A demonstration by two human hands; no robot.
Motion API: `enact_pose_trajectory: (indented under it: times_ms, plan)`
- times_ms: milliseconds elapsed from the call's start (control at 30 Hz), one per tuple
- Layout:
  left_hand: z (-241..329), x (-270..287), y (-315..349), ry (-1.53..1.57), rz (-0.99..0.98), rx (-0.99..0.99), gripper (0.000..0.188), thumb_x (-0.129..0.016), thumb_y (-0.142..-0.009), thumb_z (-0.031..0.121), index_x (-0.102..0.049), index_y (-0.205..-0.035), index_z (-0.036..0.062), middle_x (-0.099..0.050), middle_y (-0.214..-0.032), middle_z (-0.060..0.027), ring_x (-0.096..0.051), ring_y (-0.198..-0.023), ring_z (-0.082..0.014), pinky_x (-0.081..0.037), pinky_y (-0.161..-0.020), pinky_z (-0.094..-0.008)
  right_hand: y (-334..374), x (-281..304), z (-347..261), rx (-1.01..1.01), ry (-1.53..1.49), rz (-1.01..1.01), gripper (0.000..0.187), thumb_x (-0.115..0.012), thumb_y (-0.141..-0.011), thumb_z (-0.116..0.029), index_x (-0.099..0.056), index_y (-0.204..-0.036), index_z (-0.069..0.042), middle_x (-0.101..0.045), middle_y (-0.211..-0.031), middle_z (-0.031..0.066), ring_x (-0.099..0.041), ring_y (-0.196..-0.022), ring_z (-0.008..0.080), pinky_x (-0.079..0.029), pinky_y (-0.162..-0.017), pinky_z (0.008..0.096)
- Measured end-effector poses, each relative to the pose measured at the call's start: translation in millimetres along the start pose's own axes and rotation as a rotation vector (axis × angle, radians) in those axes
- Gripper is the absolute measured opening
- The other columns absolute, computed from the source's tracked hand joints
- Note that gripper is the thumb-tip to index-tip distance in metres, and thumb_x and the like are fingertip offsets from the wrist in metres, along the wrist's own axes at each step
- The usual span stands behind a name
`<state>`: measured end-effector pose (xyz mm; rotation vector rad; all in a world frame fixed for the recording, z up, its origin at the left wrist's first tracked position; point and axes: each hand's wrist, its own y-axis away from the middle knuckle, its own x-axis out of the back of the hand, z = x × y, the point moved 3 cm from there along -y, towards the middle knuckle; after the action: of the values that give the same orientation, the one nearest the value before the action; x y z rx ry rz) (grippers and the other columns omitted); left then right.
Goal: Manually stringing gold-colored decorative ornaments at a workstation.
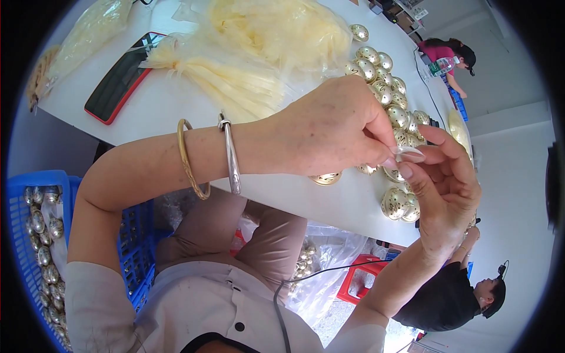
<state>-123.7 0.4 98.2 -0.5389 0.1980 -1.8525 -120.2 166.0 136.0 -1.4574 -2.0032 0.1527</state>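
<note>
A pale shirt [206, 306] with dark buttons fills the lower edge, closest of all, and above it the bare left forearm runs across, wearing a gold bangle [186, 159] and a silver bangle [231, 156]. The left hand [329, 126] is pinched closed, thumb against finger, on one end of a small clear piece [410, 154]; this looks like thin plastic, though too small to tell exactly. The right hand [444, 182] grips its other side between thumb and forefinger, the remaining fingers loosely curled and apart. The piece is held up over the white table [282, 187], in front of a heap of gold balls [398, 116] with dark markings. Left of the heap lies a clear bag [282, 26] of pale yellow material, with a gathered bundle [229, 76] of it beside a phone [118, 82] edged in red. At lower left stands a blue basket [38, 178] containing more gold balls. A red stool [359, 276] is below the table. Two co-workers are at the right, one in a pink top [434, 53], another in a black shirt [438, 300].
</note>
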Motion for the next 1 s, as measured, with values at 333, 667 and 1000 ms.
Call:
enact_pose_trajectory:
  times_ms: [333,667,1000]
  plan:
    - [3,-2,0,-0.028,-0.163,0.082,0.016,-0.067,-0.082,0.012,-0.067,-0.084,-0.0041,-0.056,-0.057,-0.007,-0.047,-0.054,-0.0056,-0.037,-0.049,-0.023,-6,0,-11,0.316,0.358,-0.092,0.036,-0.072,-0.067,0.007,-0.066,-0.101,-0.001,-0.063,-0.081,0.0054,-0.058,-0.069,0.0108,-0.047,-0.062,0.0208]
    - [8,3,-5,-0.069,-0.106,-0.053,0.015,-0.068,-0.076,0.011,-0.064,-0.08,-0.0026,-0.057,-0.066,-0.0033,-0.052,-0.061,-0.0086,-0.038,-0.047,-0.0274,-19,8,-9,0.445,0.383,-0.197,0.018,-0.071,-0.071,0.004,-0.067,-0.088,0.001,-0.062,-0.075,0.0047,-0.057,-0.068,0.0113,-0.044,-0.061,0.0206]
    - [26,-6,4,-1.581,-0.418,-0.913,0.012,-0.065,-0.057,0.015,-0.057,-0.063,0.0077,-0.046,-0.07,0.0,-0.047,-0.068,-0.0144,-0.039,-0.056,-0.0265,-24,1,4,0.124,0.02,-0.223,0.013,-0.06,-0.085,0.001,-0.059,-0.098,0.005,-0.063,-0.086,0.0036,-0.057,-0.077,0.0084,-0.046,-0.073,0.0214]
